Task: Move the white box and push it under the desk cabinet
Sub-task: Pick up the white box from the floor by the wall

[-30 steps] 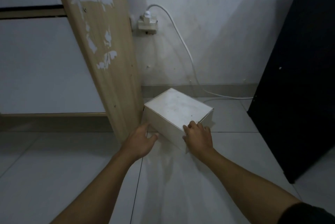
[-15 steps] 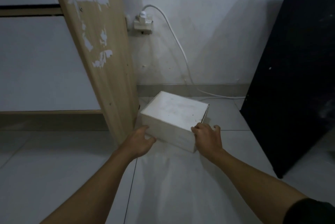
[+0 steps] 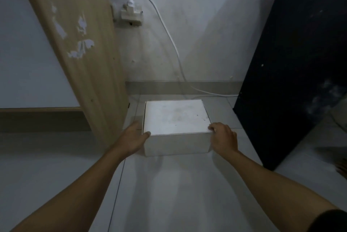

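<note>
Gripping 1 white box [image 3: 176, 117], 2 hands

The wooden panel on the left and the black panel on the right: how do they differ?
The wooden panel is pale tan with patches of its surface peeled away; the black panel is dark, marked only by a few light specks. In this view the wooden panel slants up to the left, the black panel up to the right. The wooden panel stands near the left hand, the black one beyond the right hand. Both rise from the tiled floor, flanking the white box.
</note>
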